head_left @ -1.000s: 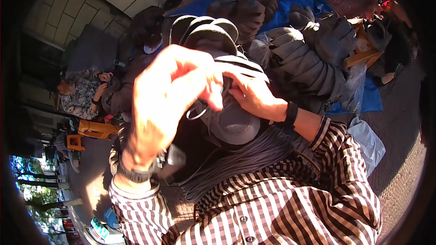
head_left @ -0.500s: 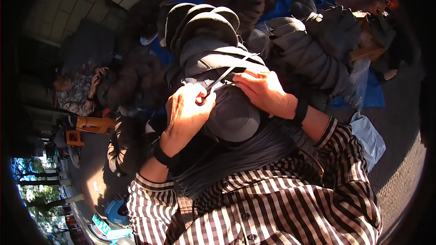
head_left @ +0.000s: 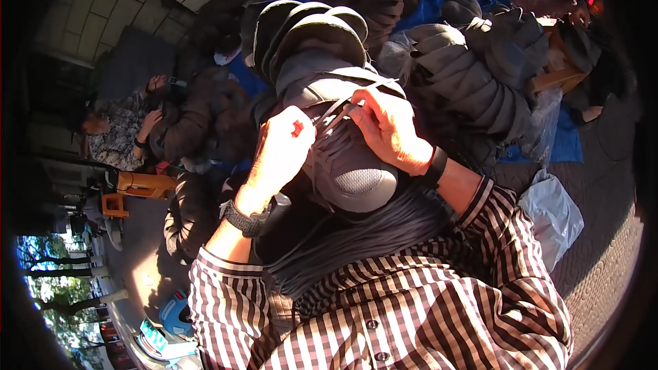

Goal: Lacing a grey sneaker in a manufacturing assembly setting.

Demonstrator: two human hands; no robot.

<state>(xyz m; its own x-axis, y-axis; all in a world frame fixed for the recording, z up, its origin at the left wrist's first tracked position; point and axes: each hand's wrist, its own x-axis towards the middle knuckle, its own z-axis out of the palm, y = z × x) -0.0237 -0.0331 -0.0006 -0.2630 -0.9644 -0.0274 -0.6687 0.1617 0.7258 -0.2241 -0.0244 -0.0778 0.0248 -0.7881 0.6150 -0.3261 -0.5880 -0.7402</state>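
Paving [head_left: 606, 267], right edge | stacked uppers [head_left: 317, 38] close beyond | grey upper [head_left: 360, 181], toe free | left fingers [head_left: 307, 133], right fingers [head_left: 369, 99] pinching lace [head_left: 379, 85]

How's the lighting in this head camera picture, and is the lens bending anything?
In the head view, hard sun bleaches parts of the left hand and right hand; in the head view, the co-worker in a mottled grey shirt is in dim shade; in the head view, fisheye distortion apparently lays the dark tree trunks nearly sideways.

Shoe [head_left: 362, 186]: matt mesh cloth; shirt [head_left: 411, 301]: woven cloth; bag [head_left: 550, 214]: glossy, crinkled plastic
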